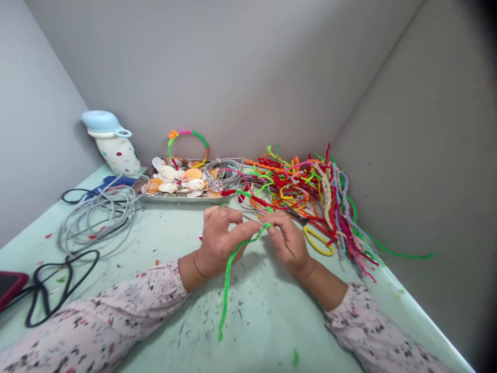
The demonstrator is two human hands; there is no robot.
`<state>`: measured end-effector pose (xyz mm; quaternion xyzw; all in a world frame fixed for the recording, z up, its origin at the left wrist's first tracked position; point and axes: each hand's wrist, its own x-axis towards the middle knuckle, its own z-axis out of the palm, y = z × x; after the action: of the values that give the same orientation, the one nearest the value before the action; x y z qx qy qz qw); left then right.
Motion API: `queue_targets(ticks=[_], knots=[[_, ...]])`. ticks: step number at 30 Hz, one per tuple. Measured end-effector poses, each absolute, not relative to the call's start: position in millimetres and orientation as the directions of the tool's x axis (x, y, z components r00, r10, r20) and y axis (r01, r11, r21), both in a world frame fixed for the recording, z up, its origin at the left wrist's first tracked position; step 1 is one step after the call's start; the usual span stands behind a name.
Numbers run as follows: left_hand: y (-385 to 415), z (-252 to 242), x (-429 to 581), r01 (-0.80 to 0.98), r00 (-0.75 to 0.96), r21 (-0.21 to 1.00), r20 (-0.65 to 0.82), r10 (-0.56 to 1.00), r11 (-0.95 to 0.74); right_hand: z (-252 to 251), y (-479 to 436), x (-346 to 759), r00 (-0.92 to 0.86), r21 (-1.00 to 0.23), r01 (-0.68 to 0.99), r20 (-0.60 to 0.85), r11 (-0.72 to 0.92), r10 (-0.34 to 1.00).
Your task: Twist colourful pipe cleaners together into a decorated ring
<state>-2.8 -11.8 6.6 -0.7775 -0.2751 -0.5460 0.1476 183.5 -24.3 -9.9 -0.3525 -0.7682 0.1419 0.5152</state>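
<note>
A bright green pipe cleaner (227, 280) hangs in a curve from between my fingertips, its loose end pointing down toward the table. My left hand (221, 238) is closed, with thumb and forefinger pinching it near the middle of the view. Close beside it, my right hand (289, 241) pinches the same strand where it meets a thin strip wound in red and green (248, 196). That strip rises away to the upper left, behind the fingers. Exactly how the two join is hidden by my fingertips.
Behind my hands, a metal tray (174, 199) holds shells (186, 176) and a colourful wrapped ring (200, 137). Coiled grey wire (97, 217) and a white bottle (118, 153) are left. A pipe cleaner heap (295, 181) and yellow-handled scissors (318, 246) lie right.
</note>
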Motion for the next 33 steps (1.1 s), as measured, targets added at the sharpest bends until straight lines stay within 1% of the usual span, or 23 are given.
queue_targets(ticks=[4, 9, 13, 21, 30, 33], knots=[[-11.4, 6.8, -2.2, 0.649, 0.255, 0.042, 0.929, 0.269, -0.760, -11.0, -23.2, 184.8, -0.237, -0.585, 0.414, 0.671, 0.698, 0.703], [-9.0, 6.7, -2.3, 0.652, 0.276, 0.024, 0.924, 0.266, -0.758, -10.5, -22.1, 184.2, -0.239, -0.578, 0.431, 0.667, 0.693, 0.705], [-6.3, 6.9, -2.3, 0.642, 0.290, 0.008, 0.923, 0.253, -0.767, -9.1, -21.4, 183.7, -0.270, -0.537, 0.444, 0.683, 0.717, 0.679], [-6.0, 9.9, -2.6, 0.619, 0.360, 0.037, 0.875, 0.325, -0.784, -9.7, -20.3, 183.9, -0.298, -0.490, 0.469, 0.696, 0.735, 0.653], [-5.5, 10.1, -3.0, 0.602, 0.382, 0.040, 0.863, 0.331, -0.798, -11.8, -19.5, 182.9, -0.311, -0.469, 0.480, 0.699, 0.741, 0.644], [-6.1, 10.1, -2.5, 0.595, 0.380, 0.065, 0.856, 0.352, -0.801, -12.1, -18.7, 183.3, -0.323, -0.448, 0.478, 0.710, 0.756, 0.625]])
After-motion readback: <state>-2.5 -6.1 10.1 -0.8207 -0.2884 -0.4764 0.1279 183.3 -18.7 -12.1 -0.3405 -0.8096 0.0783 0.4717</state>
